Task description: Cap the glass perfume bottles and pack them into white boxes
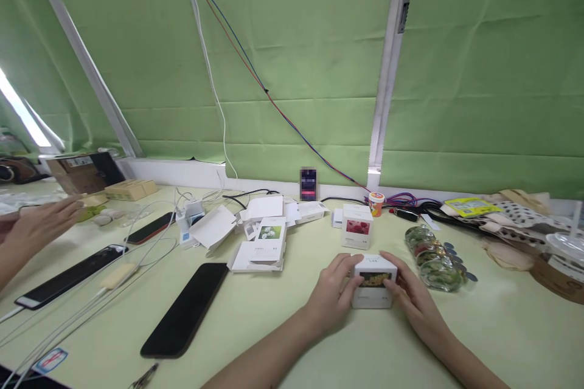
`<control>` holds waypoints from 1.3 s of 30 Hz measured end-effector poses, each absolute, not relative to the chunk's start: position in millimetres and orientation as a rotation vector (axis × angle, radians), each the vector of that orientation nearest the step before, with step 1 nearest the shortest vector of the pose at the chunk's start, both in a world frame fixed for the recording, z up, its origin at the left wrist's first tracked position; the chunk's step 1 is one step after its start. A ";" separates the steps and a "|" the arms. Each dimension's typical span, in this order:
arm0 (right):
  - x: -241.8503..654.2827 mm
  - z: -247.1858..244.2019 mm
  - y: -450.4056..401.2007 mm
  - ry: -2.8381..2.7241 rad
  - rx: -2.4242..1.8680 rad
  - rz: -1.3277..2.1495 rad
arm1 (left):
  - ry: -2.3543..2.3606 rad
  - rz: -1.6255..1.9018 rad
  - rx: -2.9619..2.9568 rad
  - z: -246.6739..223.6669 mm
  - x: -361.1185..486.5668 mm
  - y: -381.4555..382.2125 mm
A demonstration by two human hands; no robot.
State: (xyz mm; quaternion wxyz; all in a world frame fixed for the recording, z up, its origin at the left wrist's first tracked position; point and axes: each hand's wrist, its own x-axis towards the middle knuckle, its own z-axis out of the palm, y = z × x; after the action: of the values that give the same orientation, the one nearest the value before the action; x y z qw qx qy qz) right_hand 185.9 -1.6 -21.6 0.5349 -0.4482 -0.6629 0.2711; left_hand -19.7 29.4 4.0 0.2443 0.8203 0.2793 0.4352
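A small white box (371, 299) with a picture of something yellow-brown on its front stands upright on the table between my hands. My left hand (335, 289) grips its left side, thumb on the front face. From the right, my right hand (410, 289) holds the opposite side, its thumb also on the front. Just behind stands a similar white box (357, 228) with a red picture. To the right lies a row of clear round packs (433, 258) with green and reddish contents, flat grey discs beside them.
Opened white cartons (267, 243) lie left of centre. A black phone (186, 310) and a charging phone (70, 276) rest among white cables. Another person's hand (45, 225) is at far left. A lidded cup (563, 264) stands at right, near a small tub (376, 203) and dark cables (429, 209).
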 end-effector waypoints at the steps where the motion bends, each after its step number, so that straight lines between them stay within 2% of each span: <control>1: 185.2 -23.8 -0.6 -1.591 -1.075 0.646 | 0.743 1.178 2.219 4.6 -20.2 30.8; 11: 179.1 -29.9 0.0 -1.628 -1.117 0.551 | 0.763 1.023 2.057 2.3 -19.8 29.9; 15: 172.0 -28.5 -1.8 -1.618 -1.037 0.800 | 0.728 0.913 1.851 0.4 -20.0 34.0; 20: 167.1 -15.4 -10.1 -1.449 -0.876 1.257 | 0.666 0.965 1.353 -1.9 -17.5 35.1; 24: 165.7 -6.8 -16.7 -1.394 -0.854 1.451 | 0.649 0.902 1.178 -0.3 -17.6 33.0; 32: 161.1 -2.4 -18.6 -1.262 -0.924 1.379 | 0.556 0.572 1.478 7.4 -27.4 40.0; 39: 160.9 -5.0 -20.5 -1.275 -0.907 1.311 | 0.483 0.788 1.818 13.5 -23.9 33.4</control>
State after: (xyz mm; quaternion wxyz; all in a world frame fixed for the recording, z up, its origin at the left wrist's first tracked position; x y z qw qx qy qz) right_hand 160.9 -20.5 -5.0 0.5229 -0.3790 -0.5323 0.5473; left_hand -23.9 33.4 13.5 0.5236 0.7594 0.2020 0.3293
